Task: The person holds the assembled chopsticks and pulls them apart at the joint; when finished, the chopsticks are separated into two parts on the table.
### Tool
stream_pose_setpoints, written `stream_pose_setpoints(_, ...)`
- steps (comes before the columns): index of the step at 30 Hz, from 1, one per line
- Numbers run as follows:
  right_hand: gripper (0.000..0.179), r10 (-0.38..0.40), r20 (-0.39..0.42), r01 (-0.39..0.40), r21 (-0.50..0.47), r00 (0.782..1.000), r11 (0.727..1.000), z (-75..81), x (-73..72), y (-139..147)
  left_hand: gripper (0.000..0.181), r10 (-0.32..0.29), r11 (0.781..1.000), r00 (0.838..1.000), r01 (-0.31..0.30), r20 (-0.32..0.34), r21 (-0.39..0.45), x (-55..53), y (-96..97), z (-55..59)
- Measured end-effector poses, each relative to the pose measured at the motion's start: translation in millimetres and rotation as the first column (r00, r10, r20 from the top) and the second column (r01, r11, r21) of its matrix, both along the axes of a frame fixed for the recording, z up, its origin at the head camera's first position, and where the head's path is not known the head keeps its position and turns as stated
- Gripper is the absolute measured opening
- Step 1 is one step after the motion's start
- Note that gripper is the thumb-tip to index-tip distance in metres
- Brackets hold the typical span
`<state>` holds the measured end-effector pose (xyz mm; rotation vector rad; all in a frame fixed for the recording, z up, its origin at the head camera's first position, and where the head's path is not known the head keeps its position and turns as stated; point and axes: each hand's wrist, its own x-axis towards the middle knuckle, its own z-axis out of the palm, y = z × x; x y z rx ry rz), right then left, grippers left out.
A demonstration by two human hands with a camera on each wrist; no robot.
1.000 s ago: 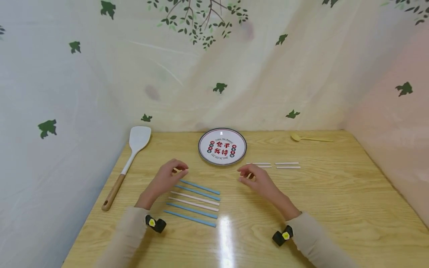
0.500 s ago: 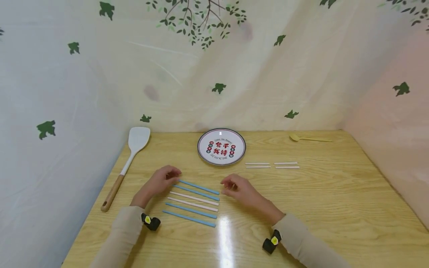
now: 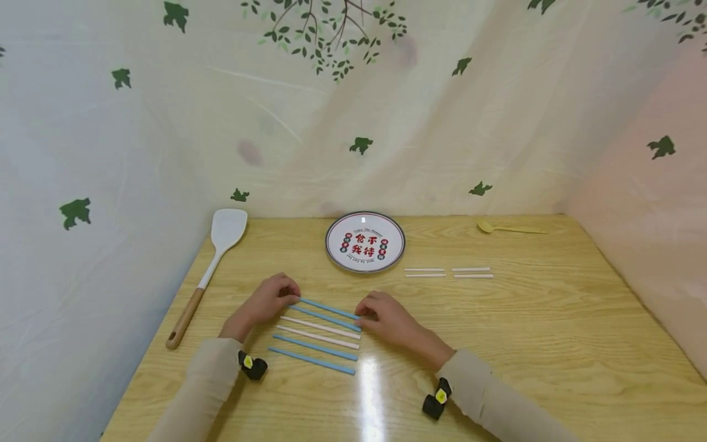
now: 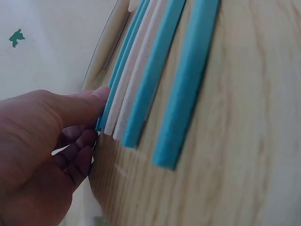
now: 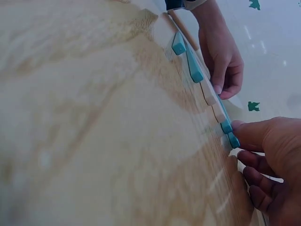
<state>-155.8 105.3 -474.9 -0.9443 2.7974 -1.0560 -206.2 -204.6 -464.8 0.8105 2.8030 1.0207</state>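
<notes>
Several chopsticks lie in a slanted row on the table, blue ones at both sides and two pale pink chopsticks (image 3: 320, 328) between them. My left hand (image 3: 267, 299) is at the left ends of the two far blue chopsticks (image 3: 326, 314), thumb and fingers curled in a pinch. At their right ends, my right hand (image 3: 389, 319) pinches with thumb and forefinger. In the right wrist view my right thumb (image 5: 249, 132) lies against the blue ends. The left wrist view shows my left thumb (image 4: 94, 99) touching the farthest sticks; part of that grip is hidden.
A white plate (image 3: 364, 261) with red lettering stands behind the chopsticks. Short white sticks (image 3: 472, 272) lie right of it, with a yellow spoon (image 3: 510, 229) farther back. A white spatula (image 3: 218, 252) with a wooden handle lies at left. Patterned cloth walls surround the table.
My right hand has come left and nearer, from beside the short white sticks to the blue chopsticks' right ends. My left hand has lowered to their left ends.
</notes>
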Motion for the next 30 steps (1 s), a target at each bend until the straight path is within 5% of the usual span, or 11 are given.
stream_pose_setpoints(12, 0.004, -0.098, 0.077, 0.099, -0.015, 0.992, 0.995, 6.4, 2.4, -5, 0.004, -0.012, 1.000, 1.000, 0.012, 0.002, 0.015, 0.6, 3.4, 5.0)
stream_pose_setpoints(17, 0.004, -0.179, 0.125, 0.187, -0.059, 0.976, 0.981, 16.8, 3.7, -1, 0.002, 0.009, 0.997, 1.000, -0.010, 0.010, 0.070, 5.2, 11.4, 18.1)
stream_pose_setpoints(24, 0.006, -0.240, -0.092, 0.235, -0.066, 0.966, 0.970, 36.0, 0.3, 8, 0.015, -0.097, 0.994, 0.993, 0.094, -0.072, -0.048, 13.3, 40.0, 52.0)
stream_pose_setpoints(30, 0.009, -0.266, -0.138, 0.265, -0.027, 0.954, 0.964, 46.7, 2.5, 9, 0.009, -0.147, 0.980, 0.983, 0.130, -0.109, -0.148, 18.7, 62.1, 67.1)
